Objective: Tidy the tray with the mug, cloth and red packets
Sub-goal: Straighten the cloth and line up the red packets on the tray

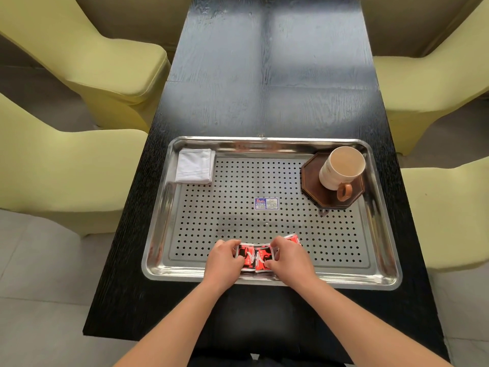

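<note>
A steel perforated tray (381,234) lies on the black table. At its near edge, red-and-black packets (256,256) sit side by side, with another partly hidden behind my right hand. My left hand (225,260) grips the packets' left end and my right hand (288,258) grips their right end. A folded white cloth (195,166) rests in the tray's far left corner. A cream mug (341,168) with a brown handle stands on a dark octagonal coaster (312,178) in the far right corner.
The black wooden table (264,88) stretches away beyond the tray. Yellow-green covered chairs (87,62) flank it on both sides. A small blue label (266,203) is stuck to the tray's middle.
</note>
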A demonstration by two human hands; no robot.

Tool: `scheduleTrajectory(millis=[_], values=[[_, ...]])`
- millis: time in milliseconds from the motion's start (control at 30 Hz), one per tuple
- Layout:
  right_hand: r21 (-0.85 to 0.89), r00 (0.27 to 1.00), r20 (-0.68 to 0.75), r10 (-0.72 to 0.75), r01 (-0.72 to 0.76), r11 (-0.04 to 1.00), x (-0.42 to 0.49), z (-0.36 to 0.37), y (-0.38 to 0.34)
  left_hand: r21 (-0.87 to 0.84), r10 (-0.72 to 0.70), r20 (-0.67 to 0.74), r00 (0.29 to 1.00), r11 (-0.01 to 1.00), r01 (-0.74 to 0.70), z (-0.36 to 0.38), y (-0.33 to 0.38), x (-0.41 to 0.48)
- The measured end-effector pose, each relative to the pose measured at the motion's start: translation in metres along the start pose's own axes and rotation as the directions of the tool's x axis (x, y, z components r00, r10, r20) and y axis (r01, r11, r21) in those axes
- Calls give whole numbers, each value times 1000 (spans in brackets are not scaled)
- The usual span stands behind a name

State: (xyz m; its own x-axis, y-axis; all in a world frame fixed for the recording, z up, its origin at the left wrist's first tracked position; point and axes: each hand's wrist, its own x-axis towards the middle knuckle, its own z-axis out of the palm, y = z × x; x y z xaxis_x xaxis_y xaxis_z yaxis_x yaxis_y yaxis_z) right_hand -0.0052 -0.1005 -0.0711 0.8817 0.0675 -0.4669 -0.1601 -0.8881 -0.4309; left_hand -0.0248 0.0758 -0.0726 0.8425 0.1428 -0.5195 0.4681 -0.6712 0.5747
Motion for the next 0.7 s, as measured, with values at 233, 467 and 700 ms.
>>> scheduleTrajectory(millis=[233,467,700], values=[[-77,997,22,-75,76,994,-4,-1,-2,18,21,6,1000,1000,-21,-2,2,-5],[-54,997,57,-48,51,997,0,-1,3,62,48,6,999,997,-48,-3,0,-10],[-3,997,19,-72,72,997,-2,-2,8,74,60,4,998,995,-60,-5,4,-11]])
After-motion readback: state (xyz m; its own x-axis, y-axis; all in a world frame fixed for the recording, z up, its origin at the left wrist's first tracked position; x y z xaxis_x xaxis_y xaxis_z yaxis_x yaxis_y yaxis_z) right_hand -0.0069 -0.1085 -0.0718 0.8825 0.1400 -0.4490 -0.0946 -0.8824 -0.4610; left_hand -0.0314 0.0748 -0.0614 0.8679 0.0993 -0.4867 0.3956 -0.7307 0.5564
